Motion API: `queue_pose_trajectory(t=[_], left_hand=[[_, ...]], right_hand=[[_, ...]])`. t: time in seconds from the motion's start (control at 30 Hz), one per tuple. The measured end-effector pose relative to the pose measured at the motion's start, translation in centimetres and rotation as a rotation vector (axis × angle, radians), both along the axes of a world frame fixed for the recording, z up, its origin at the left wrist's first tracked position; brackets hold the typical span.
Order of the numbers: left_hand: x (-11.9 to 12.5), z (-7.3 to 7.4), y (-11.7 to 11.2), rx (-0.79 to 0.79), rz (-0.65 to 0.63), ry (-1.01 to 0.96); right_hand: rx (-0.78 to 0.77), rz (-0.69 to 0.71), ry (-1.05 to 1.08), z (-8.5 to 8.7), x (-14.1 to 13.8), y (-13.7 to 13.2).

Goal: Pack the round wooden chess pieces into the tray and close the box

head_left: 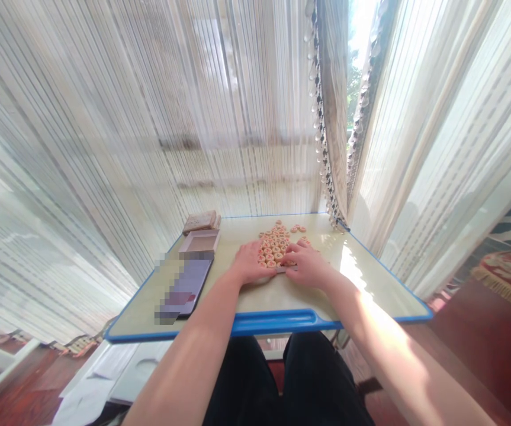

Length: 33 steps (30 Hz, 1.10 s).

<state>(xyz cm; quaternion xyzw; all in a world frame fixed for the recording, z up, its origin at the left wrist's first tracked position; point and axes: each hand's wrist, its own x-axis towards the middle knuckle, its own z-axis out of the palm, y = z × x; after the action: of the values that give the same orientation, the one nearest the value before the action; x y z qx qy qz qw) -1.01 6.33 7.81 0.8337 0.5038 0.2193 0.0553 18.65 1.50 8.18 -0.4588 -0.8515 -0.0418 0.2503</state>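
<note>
Round wooden Chinese chess pieces [275, 244] with red and darker characters lie in a dense group on the small table. The nearest ones sit in fairly even rows. My left hand [251, 260] rests along their left side, fingers stretched out and thumb reaching along the near edge. My right hand [307, 264] is over the right side of the group, fingers apart and bent, fingertips touching the pieces. Between both thumbs shows a thin grey edge [280, 270]; I cannot tell whether it is a strip or a tray wall. My right hand hides some pieces.
Several loose pieces [298, 228] lie at the back. On the left are a shallow open box [199, 242], a brownish package [201, 221] and a dark-edged flat device [195, 284], partly pixelated. The blue-rimmed table [241, 228] meets a string curtain [246, 118] behind.
</note>
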Motion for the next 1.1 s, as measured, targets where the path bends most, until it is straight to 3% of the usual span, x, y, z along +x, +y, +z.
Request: queue_pose_trajectory(t=[0.27,0.5,0.77,0.83,1.0,1.1], left_hand=[[0.2,0.3,-0.2,-0.003,-0.017,0.005],[0.2,0.1,-0.1,0.011,-0.003,0.016],[0.1,0.1,0.0,-0.004,0.008,0.027],[0.1,0.1,0.0,-0.011,0.006,0.026],[-0.2,-0.4,0.3,-0.023,0.012,-0.030],[-0.3,-0.7,0.4,-0.046,0.040,-0.089]], right_hand=[[0.049,-0.034,0.048,0.0,-0.2,0.3],[0.087,0.071,0.017,-0.1,-0.6,0.4],[0.063,0.023,0.044,-0.2,-0.5,0.5],[0.099,-0.043,0.075,-0.3,0.1,0.9],[0.090,-0.439,0.107,-1.1,2.1,2.5],[0.058,-0.496,0.113,-1.8,2.8,3.1]])
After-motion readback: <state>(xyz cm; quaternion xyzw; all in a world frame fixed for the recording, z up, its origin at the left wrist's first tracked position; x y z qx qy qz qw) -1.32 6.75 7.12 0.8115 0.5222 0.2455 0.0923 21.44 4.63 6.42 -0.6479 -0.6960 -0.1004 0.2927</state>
